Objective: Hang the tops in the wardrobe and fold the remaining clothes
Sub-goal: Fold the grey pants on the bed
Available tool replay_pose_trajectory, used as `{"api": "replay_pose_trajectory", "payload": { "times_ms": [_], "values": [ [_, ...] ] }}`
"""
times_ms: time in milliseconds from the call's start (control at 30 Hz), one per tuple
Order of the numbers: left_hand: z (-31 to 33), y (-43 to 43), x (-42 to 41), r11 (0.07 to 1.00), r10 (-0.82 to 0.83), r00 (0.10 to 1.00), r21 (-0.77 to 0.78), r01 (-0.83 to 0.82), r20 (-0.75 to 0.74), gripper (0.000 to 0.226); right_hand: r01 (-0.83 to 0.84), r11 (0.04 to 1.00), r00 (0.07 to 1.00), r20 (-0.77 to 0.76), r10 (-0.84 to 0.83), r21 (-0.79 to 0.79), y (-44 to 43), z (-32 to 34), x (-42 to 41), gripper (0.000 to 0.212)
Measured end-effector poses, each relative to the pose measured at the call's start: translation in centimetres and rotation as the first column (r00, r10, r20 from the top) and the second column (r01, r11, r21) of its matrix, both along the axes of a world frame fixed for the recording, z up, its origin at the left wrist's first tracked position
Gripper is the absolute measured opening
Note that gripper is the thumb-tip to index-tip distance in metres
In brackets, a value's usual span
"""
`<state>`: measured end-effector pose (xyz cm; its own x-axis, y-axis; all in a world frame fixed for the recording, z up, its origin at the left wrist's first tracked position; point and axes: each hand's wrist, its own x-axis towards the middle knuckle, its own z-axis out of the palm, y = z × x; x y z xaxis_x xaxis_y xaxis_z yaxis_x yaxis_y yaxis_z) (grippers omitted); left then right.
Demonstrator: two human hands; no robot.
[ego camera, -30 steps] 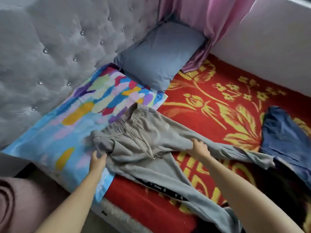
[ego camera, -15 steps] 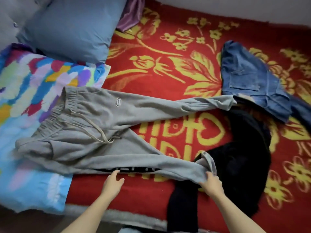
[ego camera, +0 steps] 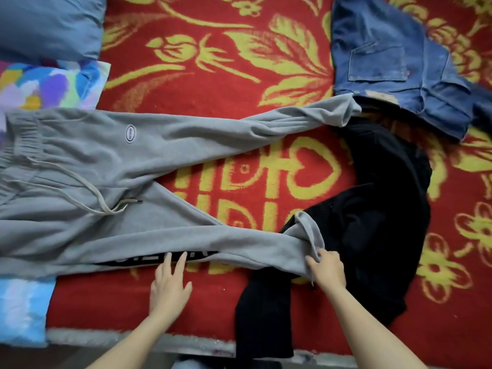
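On the bed (ego camera: 239, 102), my right hand (ego camera: 326, 270) pinches the grey sweatpants (ego camera: 106, 145) at the near cuff; my left hand (ego camera: 169, 282) lies flat and open. Risk: the black garment (ego camera: 372, 209) underneath snags and lifts with it.

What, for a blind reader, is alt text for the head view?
Grey sweatpants lie spread on a red blanket; the left hand touches the near leg, the right hand grips its cuff over a black garment, jeans beyond.

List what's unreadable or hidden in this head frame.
grey sweatpants: waistband cut off by left edge, head view.
lettered stripe: head view, mostly tucked under the leg, left hand covers part; unreadable.
black garment: head view, too dark to identify, cut by bottom edge.
jeans: head view, cut by top and right edges.
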<state>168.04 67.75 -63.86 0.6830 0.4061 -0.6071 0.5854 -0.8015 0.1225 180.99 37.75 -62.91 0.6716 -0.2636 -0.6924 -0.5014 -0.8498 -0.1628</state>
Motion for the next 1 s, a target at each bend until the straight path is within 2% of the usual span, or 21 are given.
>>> {"api": "replay_pose_trajectory", "payload": {
  "times_ms": [33,100,133,200,267,300,367,433,467,500,533,600,667,700,767,800,900,1000],
  "values": [
    [-0.3,-0.2,0.5,0.995,-0.066,0.998,0.08,0.066,-0.002,0.078,0.049,0.998,0.998,0.025,-0.05,0.038,-0.6,-0.6,-0.3,0.019],
    [-0.8,-0.1,1.8,0.964,-0.148,0.989,0.224,0.142,0.014,0.09,0.178,0.964,0.974,0.105,-0.202,0.199,-2.0,-1.6,-0.7,0.038],
    [-1.2,0.3,2.4,0.95,-0.159,0.987,0.278,0.146,0.027,0.095,0.285,0.905,0.934,0.119,-0.336,0.316,-2.4,-1.5,-0.8,0.04],
    [-1.7,1.4,3.2,0.932,-0.141,0.99,0.335,0.137,-0.013,0.095,0.493,0.717,0.805,0.055,-0.591,0.493,-2.9,-1.2,-0.9,0.033],
    [-1.8,2.1,4.0,0.934,-0.14,0.989,0.325,0.148,-0.049,0.068,0.601,0.57,0.696,-0.017,-0.717,0.56,-3.2,-0.4,-0.7,0.029],
    [-1.7,2.4,3.9,0.939,-0.158,0.987,0.307,0.153,-0.007,0.049,0.643,0.502,0.637,-0.04,-0.77,0.578,-3.3,0.0,-0.6,0.029],
    [-1.3,3.1,3.6,0.96,-0.206,0.959,0.231,0.16,0.194,0.022,0.695,0.358,0.496,-0.056,-0.866,0.624,-4.0,0.8,-0.1,0.027],
    [-0.4,4.2,2.3,0.948,-0.317,0.84,0.177,0.265,0.44,0.027,0.683,0.254,0.386,-0.042,-0.922,0.685,-5.2,2.0,0.0,0.03],
    [0.2,4.5,1.6,0.926,-0.374,0.761,0.167,0.339,0.53,0.027,0.656,0.239,0.356,-0.015,-0.934,0.716,-6.0,2.5,-0.3,0.033],
    [0.7,4.7,0.9,0.897,-0.426,0.701,0.165,0.411,0.571,0.024,0.633,0.278,0.375,0.028,-0.927,0.722,-6.7,2.7,-0.8,0.034],
    [1.2,4.7,0.1,0.865,-0.473,0.665,0.163,0.474,0.578,0.021,0.629,0.377,0.441,0.087,-0.893,0.68,-7.1,3.1,-1.5,0.029],
    [1.2,4.3,-1.5,0.794,-0.581,0.634,0.184,0.579,0.511,0.018,0.604,0.621,0.65,0.142,-0.746,0.499,-7.7,2.9,-3.1,0.005],
    [1.0,3.6,-2.5,0.726,-0.679,0.652,0.176,0.665,0.337,0.029,0.553,0.764,0.79,0.083,-0.608,0.331,-7.8,1.8,-4.5,0.037],
    [0.9,3.1,-2.7,0.72,-0.694,0.691,0.16,0.676,0.202,0.045,0.524,0.808,0.827,0.066,-0.558,0.268,-7.7,1.4,-5.0,0.05],
    [0.5,2.1,-2.4,0.804,-0.588,0.807,0.149,0.576,0.049,0.074,0.466,0.867,0.871,0.08,-0.485,0.179,-7.1,1.0,-5.1,0.06],
    [0.5,1.7,-2.1,0.83,-0.545,0.838,0.159,0.534,0.031,0.078,0.452,0.875,0.878,0.086,-0.47,0.172,-6.6,0.7,-4.9,0.061],
    [0.1,1.1,-2.1,0.873,-0.458,0.888,0.171,0.456,-0.034,0.078,0.423,0.892,0.899,0.052,-0.436,0.156,-5.2,-0.2,-4.6,0.066],
    [-1.3,2.0,-3.1,0.85,-0.452,0.866,0.191,0.49,-0.213,0.077,0.425,0.896,0.901,0.039,-0.432,0.126,-4.4,-0.8,-5.2,0.07]
  ]
}}
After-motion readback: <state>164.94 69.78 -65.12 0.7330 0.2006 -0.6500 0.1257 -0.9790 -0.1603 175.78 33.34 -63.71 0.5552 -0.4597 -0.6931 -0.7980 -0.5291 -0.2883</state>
